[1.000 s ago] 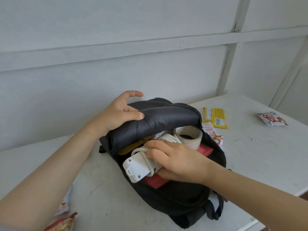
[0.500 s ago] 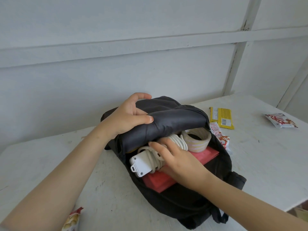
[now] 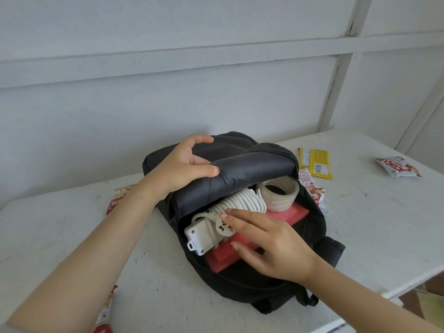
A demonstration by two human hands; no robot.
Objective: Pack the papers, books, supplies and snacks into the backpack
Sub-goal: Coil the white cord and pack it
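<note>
Backpack (image 3: 240,284): black, lying in the middle of the white table (image 3: 384,224), its mouth open toward the person.
Flap (image 3: 249,171): the bag's upper side, lifted and bulging over the opening.
Left hand (image 3: 182,167): clamped on the flap's edge, fingers curled over the top and thumb pressed on the near face, holding it up.
Right hand (image 3: 271,241): spread and holding nothing, fingers straight, fingertips touching the plug and cord inside the bag.
Power strip (image 3: 199,236): white block lying on the book, its cord (image 3: 240,200) coiled and running up under the flap.
Red book (image 3: 288,212): flat in the opening, under the strip and the tape.
Tape roll (image 3: 278,195): wide, pale, striped, on the book just beside the coil.
Yellow bar (image 3: 316,163): on the table behind the bag, to the right.
Near packet (image 3: 312,188): red and white, against the bag's right side.
Far packet (image 3: 396,167): red and white, well apart at the table's right.
Left packet (image 3: 117,195): partly hidden behind the left forearm.
Corner packet (image 3: 105,313): at the lower left, cut off by the arm.
</note>
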